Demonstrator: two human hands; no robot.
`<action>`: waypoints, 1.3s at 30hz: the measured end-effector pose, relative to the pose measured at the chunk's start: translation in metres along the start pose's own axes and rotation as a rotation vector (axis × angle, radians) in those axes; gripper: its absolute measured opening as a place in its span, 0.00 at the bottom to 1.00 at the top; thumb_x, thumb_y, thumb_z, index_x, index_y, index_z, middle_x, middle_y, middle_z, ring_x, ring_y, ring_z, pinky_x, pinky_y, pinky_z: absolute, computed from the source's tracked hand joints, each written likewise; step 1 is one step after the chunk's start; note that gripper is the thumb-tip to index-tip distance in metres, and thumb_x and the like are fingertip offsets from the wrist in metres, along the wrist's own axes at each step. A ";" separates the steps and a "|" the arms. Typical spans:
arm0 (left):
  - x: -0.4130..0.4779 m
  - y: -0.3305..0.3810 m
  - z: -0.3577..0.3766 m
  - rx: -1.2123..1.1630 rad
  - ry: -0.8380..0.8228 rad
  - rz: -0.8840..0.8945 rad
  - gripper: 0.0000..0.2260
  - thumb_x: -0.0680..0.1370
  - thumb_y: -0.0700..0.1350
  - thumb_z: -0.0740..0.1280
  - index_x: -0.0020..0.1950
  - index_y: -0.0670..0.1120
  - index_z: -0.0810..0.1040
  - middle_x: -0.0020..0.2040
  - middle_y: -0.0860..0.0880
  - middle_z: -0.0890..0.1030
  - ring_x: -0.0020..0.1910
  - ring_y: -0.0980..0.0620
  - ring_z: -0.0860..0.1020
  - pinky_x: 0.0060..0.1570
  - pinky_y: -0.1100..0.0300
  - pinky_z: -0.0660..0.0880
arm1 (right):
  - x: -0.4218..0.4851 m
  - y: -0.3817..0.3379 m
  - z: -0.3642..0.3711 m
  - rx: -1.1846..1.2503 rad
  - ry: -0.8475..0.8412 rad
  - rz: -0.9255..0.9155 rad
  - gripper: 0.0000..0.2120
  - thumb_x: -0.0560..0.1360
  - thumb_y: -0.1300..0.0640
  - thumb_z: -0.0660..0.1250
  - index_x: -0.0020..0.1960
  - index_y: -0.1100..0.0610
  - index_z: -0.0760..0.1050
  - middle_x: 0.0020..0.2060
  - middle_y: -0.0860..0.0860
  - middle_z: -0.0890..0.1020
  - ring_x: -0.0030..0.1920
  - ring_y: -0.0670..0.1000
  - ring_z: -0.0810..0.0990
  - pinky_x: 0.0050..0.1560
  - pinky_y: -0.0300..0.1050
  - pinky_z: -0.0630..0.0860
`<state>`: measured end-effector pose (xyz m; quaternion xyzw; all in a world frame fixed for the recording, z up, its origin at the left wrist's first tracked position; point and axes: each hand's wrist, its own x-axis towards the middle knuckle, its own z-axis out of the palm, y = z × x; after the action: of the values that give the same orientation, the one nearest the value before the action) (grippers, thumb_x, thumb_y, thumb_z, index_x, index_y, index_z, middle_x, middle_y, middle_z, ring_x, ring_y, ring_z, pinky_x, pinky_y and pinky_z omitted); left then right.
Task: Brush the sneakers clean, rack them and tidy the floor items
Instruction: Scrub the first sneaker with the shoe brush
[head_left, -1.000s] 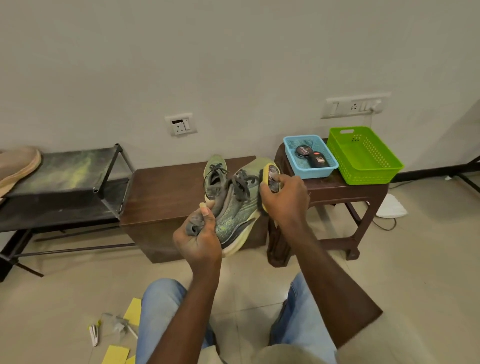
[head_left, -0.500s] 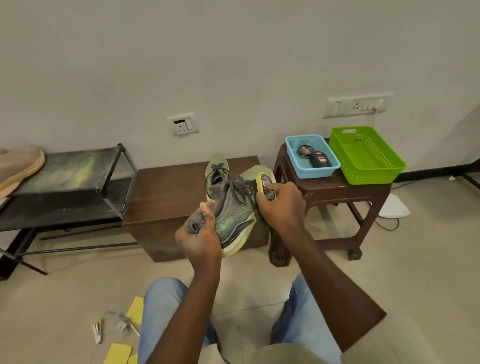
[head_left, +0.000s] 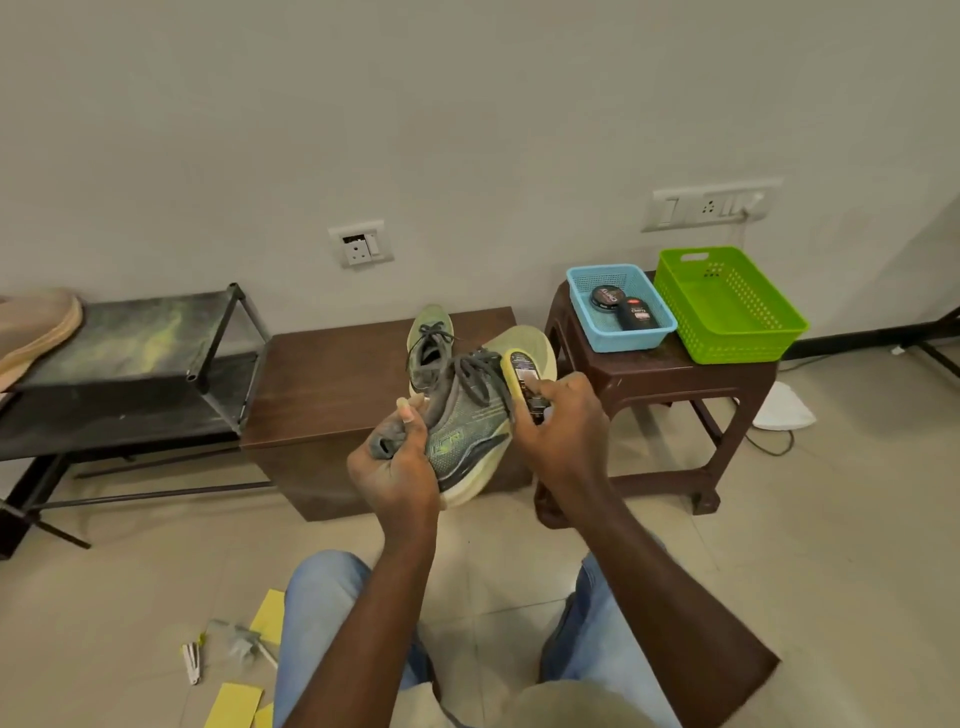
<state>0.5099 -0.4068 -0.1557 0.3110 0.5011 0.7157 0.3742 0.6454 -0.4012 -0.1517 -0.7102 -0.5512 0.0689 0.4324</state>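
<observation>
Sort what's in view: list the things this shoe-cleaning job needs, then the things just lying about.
In the job:
- held sneaker, left hand
- brush, right hand
- second sneaker
- shoe rack
- yellow papers and clips on the floor

Lying about:
- blue basket
- green basket
- brown stool
- wall sockets

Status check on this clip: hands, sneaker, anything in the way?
Left hand grips sneaker at the heel. Right hand presses yellow brush against the laces. Second sneaker waits on the brown bench. Nothing blocking.
</observation>
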 end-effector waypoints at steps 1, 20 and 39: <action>0.000 0.000 0.000 -0.004 -0.007 -0.004 0.07 0.81 0.36 0.67 0.49 0.43 0.85 0.40 0.55 0.86 0.47 0.54 0.85 0.60 0.54 0.79 | -0.008 -0.005 0.001 0.013 0.003 -0.030 0.12 0.73 0.53 0.71 0.53 0.59 0.82 0.41 0.53 0.74 0.39 0.53 0.77 0.35 0.37 0.71; 0.009 -0.020 -0.004 -0.031 0.075 -0.108 0.06 0.81 0.38 0.67 0.49 0.39 0.84 0.37 0.55 0.86 0.39 0.59 0.83 0.43 0.67 0.78 | -0.077 -0.018 -0.003 0.305 -0.124 -0.199 0.10 0.68 0.52 0.73 0.44 0.57 0.83 0.38 0.50 0.79 0.34 0.44 0.77 0.32 0.38 0.76; 0.001 -0.021 -0.022 0.025 -0.183 0.216 0.16 0.80 0.38 0.64 0.46 0.55 0.87 0.38 0.60 0.85 0.43 0.60 0.83 0.50 0.62 0.78 | -0.071 -0.021 0.002 0.307 0.026 -0.049 0.17 0.71 0.48 0.70 0.55 0.56 0.82 0.39 0.49 0.71 0.36 0.36 0.71 0.38 0.21 0.66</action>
<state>0.4960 -0.4121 -0.1823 0.4319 0.4373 0.7141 0.3351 0.6019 -0.4597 -0.1657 -0.6228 -0.5460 0.1326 0.5444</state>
